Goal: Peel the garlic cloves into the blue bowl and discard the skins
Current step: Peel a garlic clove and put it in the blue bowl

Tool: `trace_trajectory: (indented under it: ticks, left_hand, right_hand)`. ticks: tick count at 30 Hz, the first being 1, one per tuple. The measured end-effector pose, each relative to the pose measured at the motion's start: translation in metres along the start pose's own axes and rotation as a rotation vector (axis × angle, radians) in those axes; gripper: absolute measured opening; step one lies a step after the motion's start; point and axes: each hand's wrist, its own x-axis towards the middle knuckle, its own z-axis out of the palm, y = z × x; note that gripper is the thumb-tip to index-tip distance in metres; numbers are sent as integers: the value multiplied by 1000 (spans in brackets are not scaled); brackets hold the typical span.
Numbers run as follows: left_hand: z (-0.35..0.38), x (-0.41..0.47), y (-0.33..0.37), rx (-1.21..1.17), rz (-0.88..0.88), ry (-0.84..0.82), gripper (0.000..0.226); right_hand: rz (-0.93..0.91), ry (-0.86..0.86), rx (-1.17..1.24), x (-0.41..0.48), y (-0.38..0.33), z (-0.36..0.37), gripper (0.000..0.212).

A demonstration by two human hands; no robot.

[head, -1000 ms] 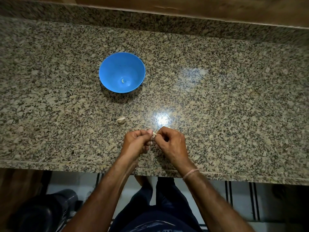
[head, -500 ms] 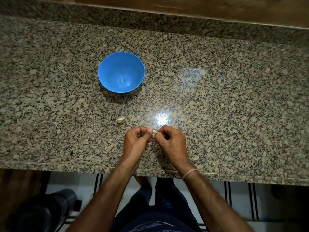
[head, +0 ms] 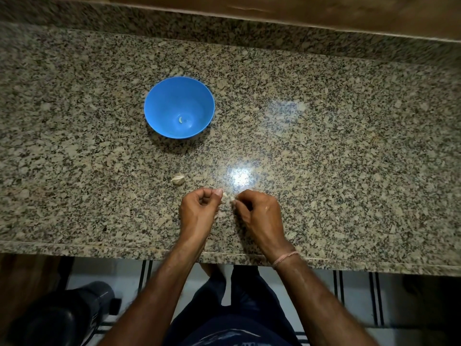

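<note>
Both hands, left (head: 198,211) and right (head: 259,213), are pinched shut on small garlic pieces (head: 228,197) near the counter (head: 349,158) edge.

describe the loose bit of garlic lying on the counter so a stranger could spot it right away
On the speckled granite counter, find the round blue plastic bowl. Nearer the person from it, just beyond the left hand, lies a small pale garlic piece. It is the only loose, off-white lump lying on the stone.
</note>
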Motion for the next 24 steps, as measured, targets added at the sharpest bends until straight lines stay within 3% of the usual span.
trace_trajectory:
  ticks: [4,7,11,15,19,22,24]
  left_hand:
    - [-1,1,-2,104,50,21,30]
    - [2,2,0,173,89,17,30]
    - [4,0,1,212,104,9,25]
    - [0,-5,2,197,178,-19,22]
    - [-2,-10,4,103,329,-107,20]
    - [-6,-12,5,64,291,-95,7]
    - [-13,-9,1,77,267,-24,7]
  right_hand:
    - [-67,79,-124,-1,1,5,24]
    - [12,13,154,2,-6,1,28]
    - [157,-15,424,5,-13,3,10]
    - [248,-8,474,4,-8,2,8]
    - [221,-45,462,6,-9,1,19]
    - [206,-82,437,4,-12,4,33]
    - [217,-59,451,3,-11,2,26]
